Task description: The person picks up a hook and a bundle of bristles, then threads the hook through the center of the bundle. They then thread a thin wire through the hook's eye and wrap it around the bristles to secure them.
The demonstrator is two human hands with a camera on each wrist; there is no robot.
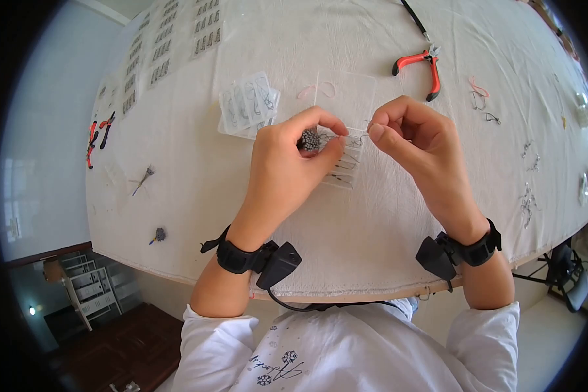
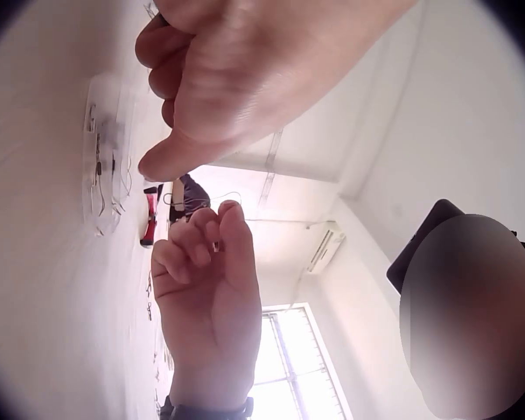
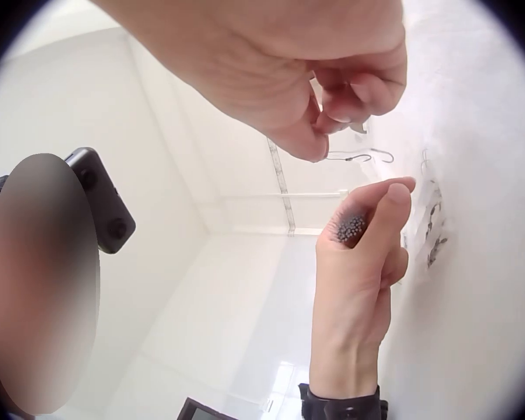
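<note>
Left hand (image 1: 287, 163) pinching one dark beaded ball (image 1: 310, 139), right hand (image 1: 415, 140) pinching one thin wire hook (image 3: 359, 157), two red pliers (image 1: 419, 67) apart, clear box (image 1: 346, 134) holding perhaps several hooks

A small dark cluster of tiny black metallic beads (image 1: 310, 139), rounded and bumpy like a berry, sits pinched between the thumb and fingertips of the left hand (image 1: 287, 171), raised a little above the white cloth. A thin silver wire with hooked ends (image 3: 359, 157) runs from the cluster across to the right hand (image 1: 417, 140), which pinches its far end (the exact join at the beads is too small to tell).
</note>
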